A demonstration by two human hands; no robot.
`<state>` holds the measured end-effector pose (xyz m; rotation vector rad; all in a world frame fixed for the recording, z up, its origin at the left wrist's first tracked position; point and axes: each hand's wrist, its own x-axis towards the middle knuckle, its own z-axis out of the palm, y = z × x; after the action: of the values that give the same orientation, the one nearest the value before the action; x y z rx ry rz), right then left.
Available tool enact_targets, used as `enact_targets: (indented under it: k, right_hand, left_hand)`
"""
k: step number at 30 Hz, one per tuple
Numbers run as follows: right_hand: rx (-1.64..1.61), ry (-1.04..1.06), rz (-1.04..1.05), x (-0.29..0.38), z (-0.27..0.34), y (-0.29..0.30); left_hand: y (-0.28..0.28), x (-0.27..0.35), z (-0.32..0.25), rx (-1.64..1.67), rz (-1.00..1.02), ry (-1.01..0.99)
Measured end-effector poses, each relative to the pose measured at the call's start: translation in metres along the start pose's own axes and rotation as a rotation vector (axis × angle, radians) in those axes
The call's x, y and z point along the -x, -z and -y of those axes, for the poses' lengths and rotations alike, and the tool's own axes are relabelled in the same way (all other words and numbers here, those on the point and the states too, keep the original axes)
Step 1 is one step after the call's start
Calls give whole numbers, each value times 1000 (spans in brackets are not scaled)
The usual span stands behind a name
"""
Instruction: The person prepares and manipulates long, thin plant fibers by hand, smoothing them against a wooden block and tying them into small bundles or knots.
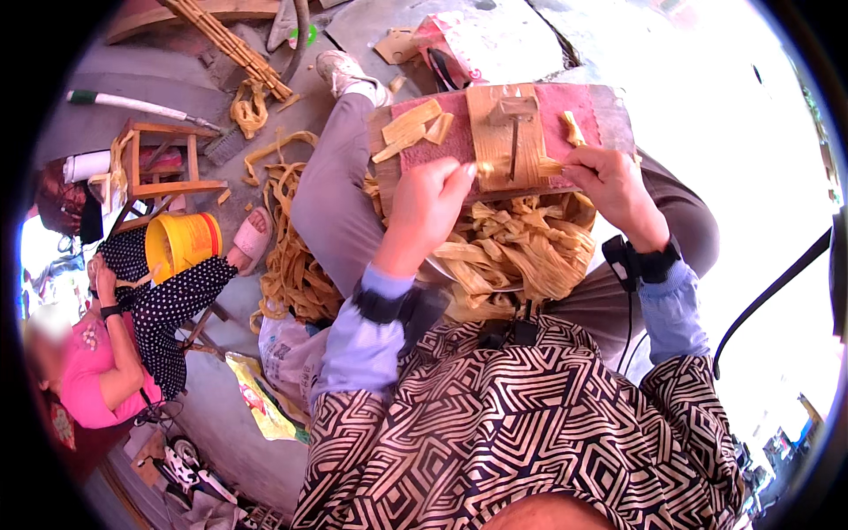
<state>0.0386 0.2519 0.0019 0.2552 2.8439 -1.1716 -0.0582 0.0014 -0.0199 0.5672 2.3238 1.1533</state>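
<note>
My left hand [429, 207] pinches one end of a tan, flat plant-fibre strip [551, 166], and my right hand [611, 191] grips the other end. Between them the strip crosses a wooden plate [491, 122], passing at the lower end of a thin upright metal blade or rod [514, 151]. That piece comes down from a small block [517, 106] fixed on the plate. Under the plate, reddish cloth [450, 151] covers a board lying across my thighs. Short flat strip pieces [407, 127] rest at its left, and a twisted piece [572, 127] lies near my right hand.
Below the board, a heap of strips [530, 248] fills a pale basin. More strips [298, 245] pile beside my left leg. At left sits another person [112, 358] with a yellow bucket [180, 245], near a wooden stool [173, 189] and broom [142, 106].
</note>
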Motion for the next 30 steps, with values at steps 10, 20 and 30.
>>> enact_targets:
  k: [10,20,30]
  right_hand:
    - [-372,12,167,11,32,-15]
    - [-733,-259,36,12,20,-15]
    - [-486,-123,-120,-10,21,-25]
  left_hand:
    - [-38,25,-21,455,121,-84]
    - [-44,5,-9,883,53,43]
    - [-36,-14,-9,901,-57,115]
